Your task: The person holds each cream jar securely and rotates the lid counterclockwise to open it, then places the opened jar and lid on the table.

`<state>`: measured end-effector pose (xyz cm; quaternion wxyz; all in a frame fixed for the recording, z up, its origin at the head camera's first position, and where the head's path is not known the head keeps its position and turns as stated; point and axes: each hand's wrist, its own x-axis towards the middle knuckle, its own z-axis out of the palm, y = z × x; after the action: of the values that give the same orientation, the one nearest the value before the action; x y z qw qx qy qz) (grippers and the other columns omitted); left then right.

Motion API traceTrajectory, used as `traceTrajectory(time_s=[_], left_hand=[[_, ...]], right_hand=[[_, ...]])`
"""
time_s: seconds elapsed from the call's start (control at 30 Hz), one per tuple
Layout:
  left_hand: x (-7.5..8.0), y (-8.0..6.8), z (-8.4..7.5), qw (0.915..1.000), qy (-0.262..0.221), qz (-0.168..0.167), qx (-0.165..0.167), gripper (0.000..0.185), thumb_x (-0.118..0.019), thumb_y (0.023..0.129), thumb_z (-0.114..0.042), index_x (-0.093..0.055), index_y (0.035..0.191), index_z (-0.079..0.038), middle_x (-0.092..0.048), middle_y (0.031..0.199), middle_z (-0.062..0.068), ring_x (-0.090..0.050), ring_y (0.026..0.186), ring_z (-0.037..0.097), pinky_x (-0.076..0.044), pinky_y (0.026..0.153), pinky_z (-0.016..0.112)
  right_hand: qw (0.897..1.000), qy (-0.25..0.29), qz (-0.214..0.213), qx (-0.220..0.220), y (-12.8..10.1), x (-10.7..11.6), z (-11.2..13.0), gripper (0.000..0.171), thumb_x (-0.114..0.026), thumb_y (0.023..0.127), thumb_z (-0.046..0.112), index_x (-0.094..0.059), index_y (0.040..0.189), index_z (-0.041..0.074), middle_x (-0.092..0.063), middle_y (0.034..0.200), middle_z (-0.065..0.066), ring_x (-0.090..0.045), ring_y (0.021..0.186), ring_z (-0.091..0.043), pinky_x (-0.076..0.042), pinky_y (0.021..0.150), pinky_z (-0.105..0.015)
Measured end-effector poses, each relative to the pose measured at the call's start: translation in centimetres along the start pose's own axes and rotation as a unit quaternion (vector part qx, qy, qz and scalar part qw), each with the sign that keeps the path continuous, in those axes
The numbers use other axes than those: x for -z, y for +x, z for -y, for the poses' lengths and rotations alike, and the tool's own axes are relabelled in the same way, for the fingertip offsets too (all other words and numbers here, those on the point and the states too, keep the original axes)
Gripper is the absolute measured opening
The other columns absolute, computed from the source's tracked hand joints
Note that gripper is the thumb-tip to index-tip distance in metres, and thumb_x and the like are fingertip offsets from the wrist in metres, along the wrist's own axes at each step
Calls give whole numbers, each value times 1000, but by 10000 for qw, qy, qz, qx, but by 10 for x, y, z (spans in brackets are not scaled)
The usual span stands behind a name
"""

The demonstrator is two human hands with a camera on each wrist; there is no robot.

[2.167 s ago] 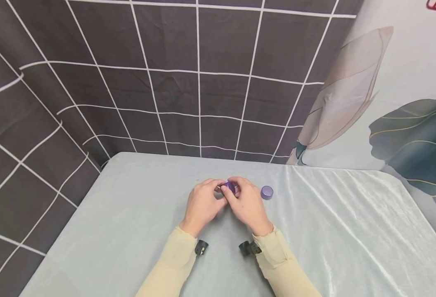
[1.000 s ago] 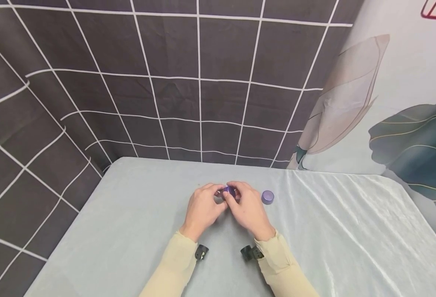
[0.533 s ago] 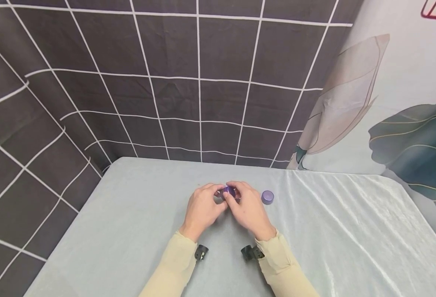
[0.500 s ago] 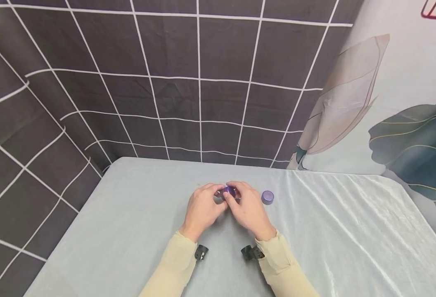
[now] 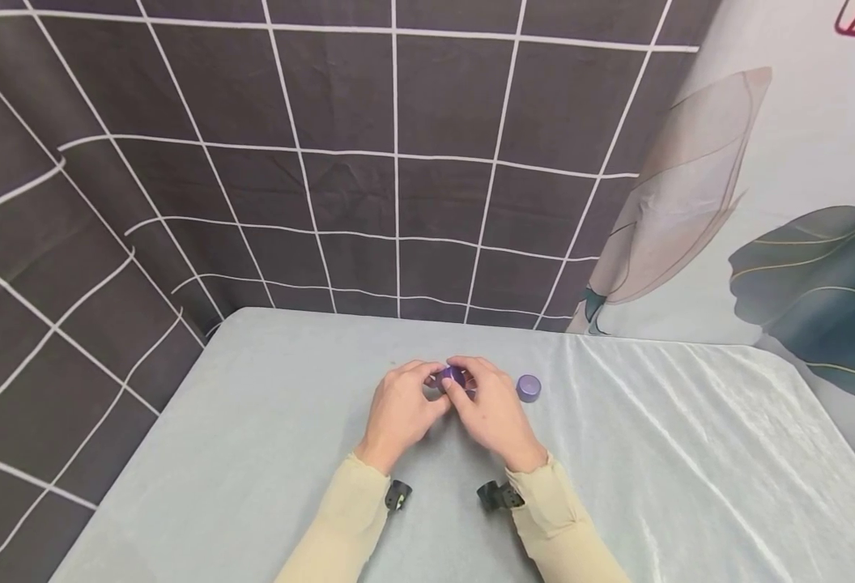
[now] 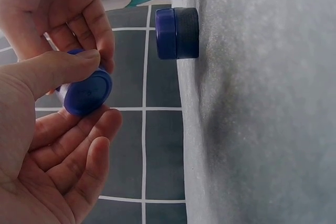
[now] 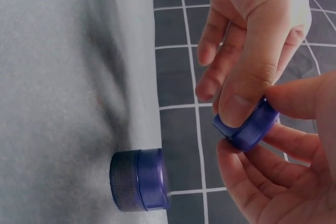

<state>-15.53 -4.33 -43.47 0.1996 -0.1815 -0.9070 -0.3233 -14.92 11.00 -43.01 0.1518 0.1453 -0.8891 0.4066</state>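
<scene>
Because its shell looked hard and glossy, the purple round piece (image 6: pixel 88 92) seemed likely to handle as light, stiff and slightly slippery, with little about it that looked fragile; its side wall probably offered a surer hold than the smooth flat face. It was held clear of the table (image 5: pixel 253 445), to the left of the lilac-topped tub (image 5: pixel 529 389). The fingers of the left hand (image 5: pixel 400 409) and the right hand (image 5: pixel 491 409) gripped it together, the left thumb laid across it. Whether it was a cap or a whole tub could not be told. A second tub (image 6: pixel 177 34) stood to the left of the lilac-topped tub.

Pale, plush cloth (image 5: pixel 661 437) covered the table, creased to the right of the lilac-topped tub. Behind that tub hung a dark curtain (image 5: pixel 442 97) ruled with white lines; farther right of it, a light hanging (image 5: pixel 690 186) showed printed leaves.
</scene>
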Motion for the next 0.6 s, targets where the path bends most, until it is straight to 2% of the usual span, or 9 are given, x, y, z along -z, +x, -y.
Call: traceTrajectory(time_s=[0.6], left_hand=[[0, 0, 0, 10000, -9, 20, -11, 32, -84, 75, -21, -78, 104, -8, -75, 95, 1, -70, 82, 15, -55, 75, 32]], right_hand=[[9999, -29, 90, 144, 0, 2, -2, 29, -71, 90, 14, -69, 118, 2, -70, 109, -11, -68, 92, -22, -57, 81, -38]])
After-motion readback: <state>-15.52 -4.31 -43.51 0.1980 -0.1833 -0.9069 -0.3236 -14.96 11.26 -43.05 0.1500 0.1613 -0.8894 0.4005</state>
